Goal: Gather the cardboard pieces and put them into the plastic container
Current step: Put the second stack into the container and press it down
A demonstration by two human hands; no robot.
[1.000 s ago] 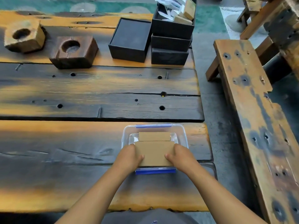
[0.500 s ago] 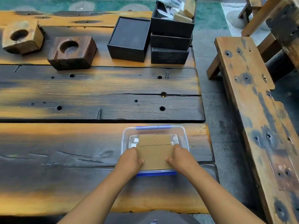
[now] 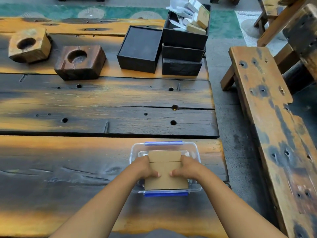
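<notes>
A clear plastic container [image 3: 195, 152] with blue clips stands near the table's right front corner. Brown cardboard pieces [image 3: 165, 182] lie stacked inside it, and a further piece shows behind them toward the far wall. My left hand [image 3: 145, 168] grips the stack's left edge, thumb on top. On the right edge my right hand [image 3: 186, 168] holds the stack the same way. Both hands reach down inside the container's walls.
Two wooden blocks with round holes [image 3: 29, 44] [image 3: 80, 61] sit at the far left. Black boxes [image 3: 140, 48], one stack [image 3: 184, 54] full of papers and small cartons, stand at the back. A wooden bench [image 3: 267, 117] runs along the right across a floor gap.
Both hands have pushed the cardboard stack forward and down into the container, with the fingers now reaching further along its sides. The container stays where it was.
</notes>
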